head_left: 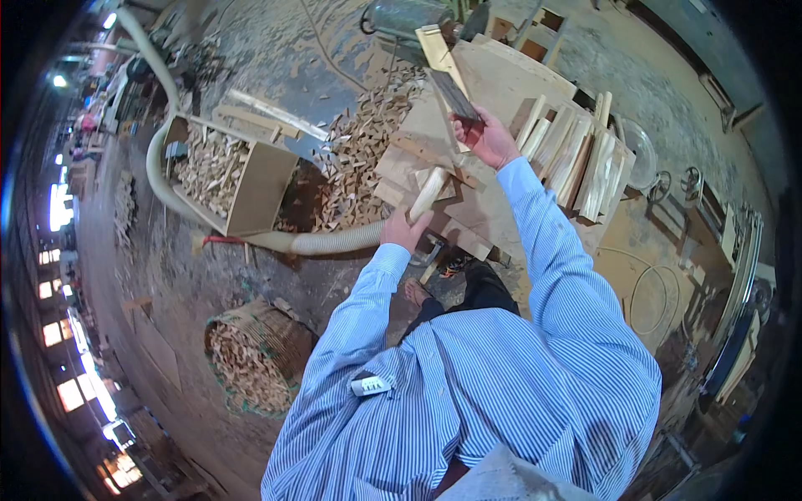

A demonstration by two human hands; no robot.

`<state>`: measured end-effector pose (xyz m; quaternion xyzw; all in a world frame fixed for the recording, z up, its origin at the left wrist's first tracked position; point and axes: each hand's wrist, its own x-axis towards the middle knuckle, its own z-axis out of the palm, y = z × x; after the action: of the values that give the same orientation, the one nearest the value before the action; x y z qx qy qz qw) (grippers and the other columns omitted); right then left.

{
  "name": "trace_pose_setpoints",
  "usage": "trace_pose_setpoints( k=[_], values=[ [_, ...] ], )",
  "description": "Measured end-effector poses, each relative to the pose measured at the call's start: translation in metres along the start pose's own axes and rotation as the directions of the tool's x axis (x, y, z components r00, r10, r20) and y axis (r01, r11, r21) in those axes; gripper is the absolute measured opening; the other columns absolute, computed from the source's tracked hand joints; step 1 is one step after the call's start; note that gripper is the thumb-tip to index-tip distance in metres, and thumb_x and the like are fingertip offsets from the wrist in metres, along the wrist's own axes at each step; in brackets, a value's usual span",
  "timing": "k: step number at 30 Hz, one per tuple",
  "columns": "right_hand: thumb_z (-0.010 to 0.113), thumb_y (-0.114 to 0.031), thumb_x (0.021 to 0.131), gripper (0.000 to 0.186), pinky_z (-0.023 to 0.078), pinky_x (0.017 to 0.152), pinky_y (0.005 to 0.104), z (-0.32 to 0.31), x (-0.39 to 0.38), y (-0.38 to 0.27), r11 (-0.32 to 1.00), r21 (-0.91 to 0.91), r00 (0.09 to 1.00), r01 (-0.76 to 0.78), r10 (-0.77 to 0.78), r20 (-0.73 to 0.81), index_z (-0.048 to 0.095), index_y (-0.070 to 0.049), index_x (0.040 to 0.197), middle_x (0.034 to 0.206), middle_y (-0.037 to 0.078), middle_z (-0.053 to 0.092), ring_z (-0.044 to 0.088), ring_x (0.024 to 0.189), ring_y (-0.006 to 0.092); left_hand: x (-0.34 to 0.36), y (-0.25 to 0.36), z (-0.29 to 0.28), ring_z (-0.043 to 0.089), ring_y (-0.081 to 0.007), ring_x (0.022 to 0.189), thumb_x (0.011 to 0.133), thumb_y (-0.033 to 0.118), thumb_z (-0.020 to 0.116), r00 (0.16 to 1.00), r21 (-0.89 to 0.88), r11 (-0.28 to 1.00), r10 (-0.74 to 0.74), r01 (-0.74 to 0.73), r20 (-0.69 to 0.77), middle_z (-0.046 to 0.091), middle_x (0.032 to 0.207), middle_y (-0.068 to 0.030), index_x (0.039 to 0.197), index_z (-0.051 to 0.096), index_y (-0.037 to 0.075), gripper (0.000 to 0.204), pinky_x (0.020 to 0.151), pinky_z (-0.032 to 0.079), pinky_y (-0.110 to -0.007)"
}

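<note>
My left hand [404, 230] grips the lower end of a short pale wooden stick [428, 193], held upright on a worn wooden block [426, 142]. My right hand [489, 138] is raised above it, closed on the handle of a broad dark chopping blade [452, 94] that points up and to the left. Both sleeves are blue-striped. A stack of split pale wood pieces [576, 154] leans on the block just right of my right hand.
A heap of wood chips [355, 163] lies left of the block. An open box [251, 188] and a woven basket [255, 359] hold more chips. A thick pale hose [276, 240] curves across the dirt floor. Machinery [735, 267] stands at the right.
</note>
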<state>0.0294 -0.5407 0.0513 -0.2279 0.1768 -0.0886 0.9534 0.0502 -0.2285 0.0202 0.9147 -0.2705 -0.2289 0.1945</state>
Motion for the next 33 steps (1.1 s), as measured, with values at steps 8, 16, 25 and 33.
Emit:
trace_pose_setpoints(
  k=[8, 16, 25, 33],
  values=[
    [0.045, -0.030, 0.109, 0.040, 0.056, 0.076, 0.0300, 0.107, -0.051, 0.162, 0.856, -0.353, 0.859, -0.378, 0.467, 0.212, 0.058, 0.001, 0.129, 0.109, 0.013, 0.070, 0.067, 0.086, 0.0175, -0.041, -0.026, -0.071, 0.066, -0.0140, 0.086, 0.101, 0.041, 0.061, 0.986, -0.992, -0.109, -0.162, -0.058, -0.040, 0.068, 0.107, -0.0041, 0.117, 0.063, 0.008, 0.037, 0.074, 0.053, -0.028],
    [0.062, -0.040, 0.098, 0.039, 0.054, 0.083, 0.0423, 0.145, -0.058, 0.289, -0.049, -0.894, 0.840, 0.445, 0.369, 0.398, 0.074, -0.006, 0.112, 0.102, 0.020, 0.071, 0.069, 0.089, 0.0326, -0.178, -0.225, -0.064, 0.070, -0.0240, 0.091, 0.102, 0.028, 0.062, 0.736, -0.967, -0.120, -0.671, -0.223, -0.086, 0.070, 0.105, -0.0117, 0.128, 0.054, 0.002, 0.037, 0.078, 0.059, -0.037],
    [0.057, -0.056, 0.095, 0.053, 0.053, 0.088, 0.0463, 0.144, -0.070, 0.312, -0.612, -0.685, 0.915, 0.395, 0.333, 0.230, 0.073, -0.006, 0.105, 0.108, 0.017, 0.070, 0.067, 0.102, 0.0351, -0.458, -0.348, 0.174, 0.062, -0.0296, 0.075, 0.099, 0.028, 0.063, 0.040, -0.687, -0.723, -0.686, 0.072, 0.727, 0.062, 0.100, -0.0137, 0.123, 0.056, 0.007, 0.032, 0.062, 0.052, -0.046],
    [0.058, -0.057, 0.094, 0.053, 0.053, 0.089, 0.0449, 0.163, -0.083, 0.326, -0.622, -0.686, 0.926, 0.377, 0.255, 0.278, 0.074, -0.009, 0.112, 0.108, 0.014, 0.071, 0.068, 0.103, 0.0327, -0.261, -0.417, -0.015, 0.061, -0.0389, 0.106, 0.094, 0.042, 0.072, 0.475, -0.702, -0.640, -0.746, -0.313, 0.468, 0.052, 0.136, -0.0192, 0.139, 0.045, 0.013, 0.060, 0.086, 0.055, -0.059]
  ],
)
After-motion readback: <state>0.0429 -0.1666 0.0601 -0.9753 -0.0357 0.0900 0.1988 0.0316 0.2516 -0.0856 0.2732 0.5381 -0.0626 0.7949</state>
